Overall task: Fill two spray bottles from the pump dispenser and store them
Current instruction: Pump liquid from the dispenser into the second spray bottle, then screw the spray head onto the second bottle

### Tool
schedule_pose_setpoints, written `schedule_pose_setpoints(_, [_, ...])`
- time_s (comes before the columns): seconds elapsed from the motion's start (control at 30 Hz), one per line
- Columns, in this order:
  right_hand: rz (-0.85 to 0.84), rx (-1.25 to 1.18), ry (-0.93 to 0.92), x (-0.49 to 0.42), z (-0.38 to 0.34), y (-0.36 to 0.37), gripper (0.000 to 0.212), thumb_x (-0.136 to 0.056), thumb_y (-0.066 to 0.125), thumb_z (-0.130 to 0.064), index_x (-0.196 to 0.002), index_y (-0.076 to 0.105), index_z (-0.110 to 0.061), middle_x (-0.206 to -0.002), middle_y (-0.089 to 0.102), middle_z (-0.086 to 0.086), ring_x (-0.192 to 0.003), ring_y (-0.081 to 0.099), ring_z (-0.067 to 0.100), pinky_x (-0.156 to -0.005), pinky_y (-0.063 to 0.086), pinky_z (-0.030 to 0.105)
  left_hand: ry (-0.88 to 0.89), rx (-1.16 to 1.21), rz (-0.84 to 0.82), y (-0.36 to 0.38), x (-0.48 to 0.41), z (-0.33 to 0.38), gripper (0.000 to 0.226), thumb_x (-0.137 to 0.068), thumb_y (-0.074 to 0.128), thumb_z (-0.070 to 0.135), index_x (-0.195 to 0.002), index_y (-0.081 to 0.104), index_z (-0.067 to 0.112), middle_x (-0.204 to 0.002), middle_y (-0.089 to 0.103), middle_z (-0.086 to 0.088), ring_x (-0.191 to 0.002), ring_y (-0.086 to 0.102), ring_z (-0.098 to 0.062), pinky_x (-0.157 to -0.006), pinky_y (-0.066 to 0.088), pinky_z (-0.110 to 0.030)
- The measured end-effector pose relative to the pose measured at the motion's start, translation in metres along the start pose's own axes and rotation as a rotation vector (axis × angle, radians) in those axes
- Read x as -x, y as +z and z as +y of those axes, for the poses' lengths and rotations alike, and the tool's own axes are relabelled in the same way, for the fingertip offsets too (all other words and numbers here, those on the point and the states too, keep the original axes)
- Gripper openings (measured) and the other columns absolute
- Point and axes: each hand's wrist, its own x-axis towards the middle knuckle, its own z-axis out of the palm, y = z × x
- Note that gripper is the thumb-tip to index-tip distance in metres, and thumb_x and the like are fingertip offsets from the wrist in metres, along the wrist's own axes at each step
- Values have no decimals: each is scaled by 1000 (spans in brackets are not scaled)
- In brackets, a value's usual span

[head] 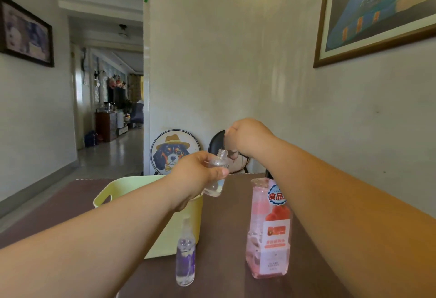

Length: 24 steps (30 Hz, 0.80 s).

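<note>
My left hand holds a small clear spray bottle above the table, its threaded neck open with no cap on it. My right hand hangs just above and right of that neck, fingers closed; what they hold is hidden, probably the spray top. A pink pump dispenser with a red and white label stands on the table under my right forearm; its pump head is mostly hidden. A second clear spray bottle with a purple label and its cap on stands upright at the front.
A pale green plastic basket with a handle hole sits on the dark brown table behind the purple bottle. Two chair backs stand beyond the far table edge, against the wall. A hallway opens to the left.
</note>
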Motion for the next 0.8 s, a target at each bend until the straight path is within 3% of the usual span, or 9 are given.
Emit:
schedule_pose_setpoints(0.07, [-10, -15, -95, 7, -13, 8, 26, -86, 57, -19, -110, 65, -12, -89, 64, 6, -71, 58, 23, -59, 44, 25, 4, 4, 29, -16, 13, -1, 16, -83, 71, 16, -97, 65, 21, -108, 72, -10, -105, 68, -29, -72, 53, -32])
schedule_pose_setpoints(0.13, [22, -73, -177, 19, -24, 16, 29, -94, 45, -23, -107, 66, -9, -106, 68, 12, -87, 61, 26, -76, 51, 31, -5, -9, 59, -35, 28, -4, 21, -79, 74, 20, -98, 66, 21, -110, 71, -10, -107, 66, -27, -82, 55, -39])
schedule_pose_setpoints(0.2, [14, -106, -227, 28, -38, 28, 34, -96, 39, -26, -107, 67, -9, -107, 69, 12, -97, 65, 29, -86, 53, 35, -16, -41, 98, -54, 46, -8, 43, -64, 80, 35, -104, 66, 22, -110, 72, -8, -108, 66, -27, -95, 53, -48])
schedule_pose_setpoints(0.27, [-9, -90, -280, 39, -56, 41, 34, -96, 40, -26, -106, 68, -10, -104, 69, 10, -95, 64, 27, -87, 53, 35, -33, -70, 151, -75, 64, -18, 50, -58, 81, 41, -103, 67, 24, -108, 73, -7, -106, 67, -27, -96, 52, -51])
schedule_pose_setpoints(0.4, [-52, 1, -391, 64, -83, 72, 30, -94, 42, -25, -103, 69, -14, -102, 68, 8, -92, 63, 25, -84, 53, 34, -88, -81, 231, -112, 101, -41, 18, -77, 76, 17, -92, 68, 20, -104, 73, -15, -101, 69, -31, -86, 56, -53])
schedule_pose_setpoints(0.53, [-147, 193, -442, 91, -108, 107, 27, -89, 45, -14, -100, 70, -13, -102, 70, 11, -97, 65, 31, -79, 51, 30, -141, -144, 298, -137, 134, -69, 33, -63, 80, 34, -92, 68, 24, -103, 73, -9, -99, 69, -29, -90, 56, -50])
schedule_pose_setpoints(0.63, [-217, 220, -524, 107, -113, 132, 27, -88, 46, -17, -99, 71, -20, -102, 72, 5, -95, 67, 28, -84, 56, 39, -179, -158, 336, -148, 150, -87, 19, -76, 76, 23, -93, 67, 22, -101, 73, -7, -89, 70, -24, -83, 57, -39])
schedule_pose_setpoints(0.7, [-274, 235, -571, 115, -109, 150, 28, -88, 46, -19, -103, 69, -26, -110, 70, -1, -102, 64, 24, -90, 53, 34, -195, -162, 362, -153, 156, -99, 18, -79, 74, 18, -95, 66, 18, -100, 73, -9, -81, 68, -22, -76, 55, -34])
schedule_pose_setpoints(0.8, [-398, 292, -647, 130, -100, 168, 33, -89, 48, -17, -116, 63, -29, -122, 63, -2, -113, 57, 23, -94, 48, 31, -220, -180, 391, -156, 163, -115, 26, -78, 75, 20, -101, 66, 16, -102, 73, -9, -89, 69, -25, -80, 55, -36])
